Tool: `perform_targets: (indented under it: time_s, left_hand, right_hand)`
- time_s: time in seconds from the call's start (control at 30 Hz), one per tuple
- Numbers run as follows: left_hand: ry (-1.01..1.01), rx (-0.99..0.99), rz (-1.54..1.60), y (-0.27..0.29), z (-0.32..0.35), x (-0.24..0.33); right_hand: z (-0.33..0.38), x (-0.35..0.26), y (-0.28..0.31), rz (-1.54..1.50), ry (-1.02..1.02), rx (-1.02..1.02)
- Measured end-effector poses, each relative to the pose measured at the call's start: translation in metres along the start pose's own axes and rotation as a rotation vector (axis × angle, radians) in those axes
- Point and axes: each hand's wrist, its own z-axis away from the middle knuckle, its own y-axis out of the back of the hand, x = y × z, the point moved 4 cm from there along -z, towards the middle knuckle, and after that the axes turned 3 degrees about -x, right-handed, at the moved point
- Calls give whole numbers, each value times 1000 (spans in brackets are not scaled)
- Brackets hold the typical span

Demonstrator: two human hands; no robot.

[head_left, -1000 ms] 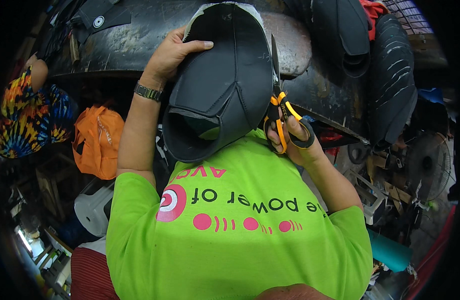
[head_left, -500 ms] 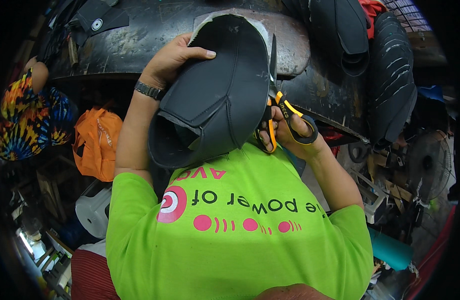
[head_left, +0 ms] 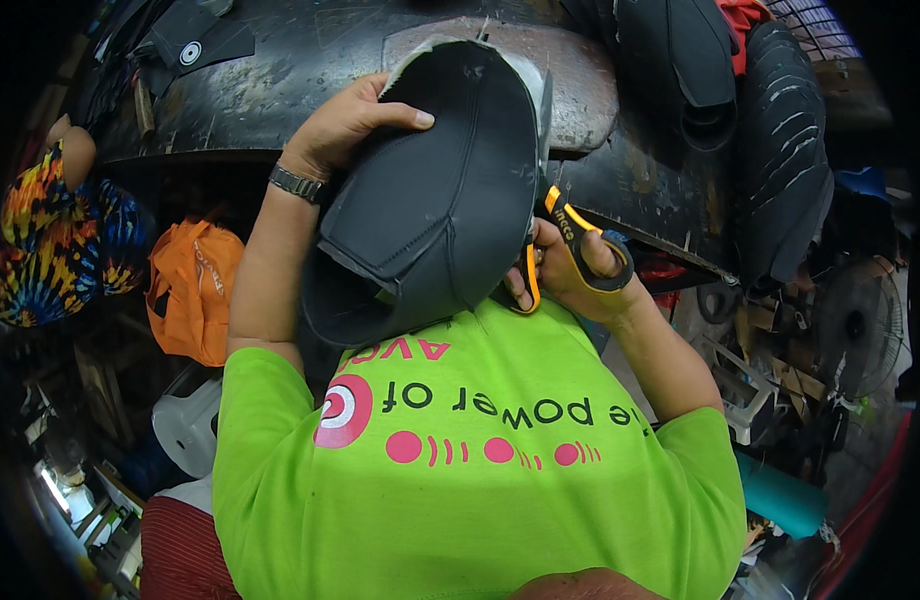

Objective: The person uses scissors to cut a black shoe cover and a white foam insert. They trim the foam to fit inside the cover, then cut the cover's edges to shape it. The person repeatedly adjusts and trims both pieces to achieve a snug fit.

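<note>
Shifted slightly lower, a stitched black piece tilts at upper centre beside scissors.
Likely light, pliable, best held by its rim: left hand pinches the edge; right hand curls fingers around handles.

A workshop, scuffed dark workbench, stack of black pieces, orange-and-black scissors, fan alongside

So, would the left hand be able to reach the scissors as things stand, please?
Probably not easily: the left hand holds the black piece, which lies between it and the scissors in the right hand.
</note>
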Motion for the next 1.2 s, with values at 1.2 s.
perform_targets:
  time_s: [1.2]
  left_hand:
    - [46, -136, -87, -1, 6, 12]
  right_hand:
    - [10, -23, -15, 297, 17, 236]
